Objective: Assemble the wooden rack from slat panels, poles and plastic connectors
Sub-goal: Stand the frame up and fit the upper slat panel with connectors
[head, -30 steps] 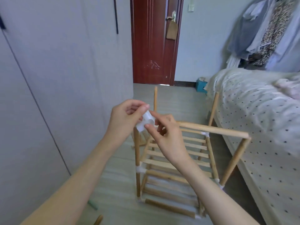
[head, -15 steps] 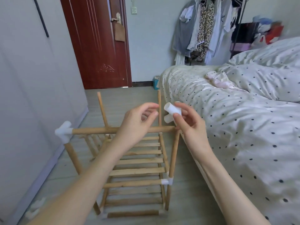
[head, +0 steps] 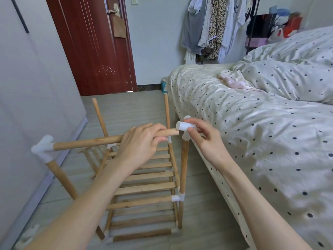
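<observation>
Left hand (head: 142, 141) curls its fingers around the horizontal pole (head: 86, 142) near its right end; right hand (head: 201, 137) pinches the white connector (head: 183, 128) atop the right near upright (head: 184, 168), beside the bed (head: 252, 123).

Both bare forearms reached in from six o'clock. The left hand (head: 142, 141) curled knuckles-up around a pole (head: 86, 142). At its three o'clock, the right hand (head: 204, 137) pinched a connector (head: 184, 128) between thumb and fingertips, wrist bent.
</observation>
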Motion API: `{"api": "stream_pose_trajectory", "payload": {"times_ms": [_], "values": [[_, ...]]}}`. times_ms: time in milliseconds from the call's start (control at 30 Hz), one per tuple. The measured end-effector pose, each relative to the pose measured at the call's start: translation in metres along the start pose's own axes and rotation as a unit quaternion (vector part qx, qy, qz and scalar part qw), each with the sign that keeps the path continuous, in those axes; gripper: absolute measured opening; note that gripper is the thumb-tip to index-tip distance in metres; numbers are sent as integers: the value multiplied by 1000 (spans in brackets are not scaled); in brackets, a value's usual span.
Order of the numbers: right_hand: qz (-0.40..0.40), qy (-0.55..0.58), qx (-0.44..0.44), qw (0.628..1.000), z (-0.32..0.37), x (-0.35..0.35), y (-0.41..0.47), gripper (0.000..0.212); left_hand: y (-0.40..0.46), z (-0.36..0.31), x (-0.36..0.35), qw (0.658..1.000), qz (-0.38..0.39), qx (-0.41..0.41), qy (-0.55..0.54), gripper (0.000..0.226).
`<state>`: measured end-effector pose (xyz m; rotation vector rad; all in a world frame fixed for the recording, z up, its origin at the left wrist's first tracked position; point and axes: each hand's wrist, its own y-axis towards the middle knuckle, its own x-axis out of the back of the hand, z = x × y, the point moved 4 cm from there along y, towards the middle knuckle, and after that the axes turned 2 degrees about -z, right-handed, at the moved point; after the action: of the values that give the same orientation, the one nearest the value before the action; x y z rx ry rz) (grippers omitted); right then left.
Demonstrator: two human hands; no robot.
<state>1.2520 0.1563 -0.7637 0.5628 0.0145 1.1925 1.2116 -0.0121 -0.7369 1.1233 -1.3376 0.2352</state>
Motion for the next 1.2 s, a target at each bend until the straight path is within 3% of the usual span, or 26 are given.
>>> {"api": "stream_pose_trajectory", "payload": {"times_ms": [233,367,833,1000,1200], "values": [[-42,-69,37,996,3,10,2,21,0,0,2,1000,4,5,-5,28],[-11,-137,63,989,4,3,0,23,-2,-1,4,1000,3,9,-11,27],[-7,-78,86,993,11,0,-2,26,-1,4,8,999,0,17,-33,25],[-2,-39,60,997,13,-6,-2,43,-2,5,9,1000,-6,10,-27,26],[14,-29,67,997,12,-6,-3,43,-2,18,12,999,25,15,-24,28]]}}
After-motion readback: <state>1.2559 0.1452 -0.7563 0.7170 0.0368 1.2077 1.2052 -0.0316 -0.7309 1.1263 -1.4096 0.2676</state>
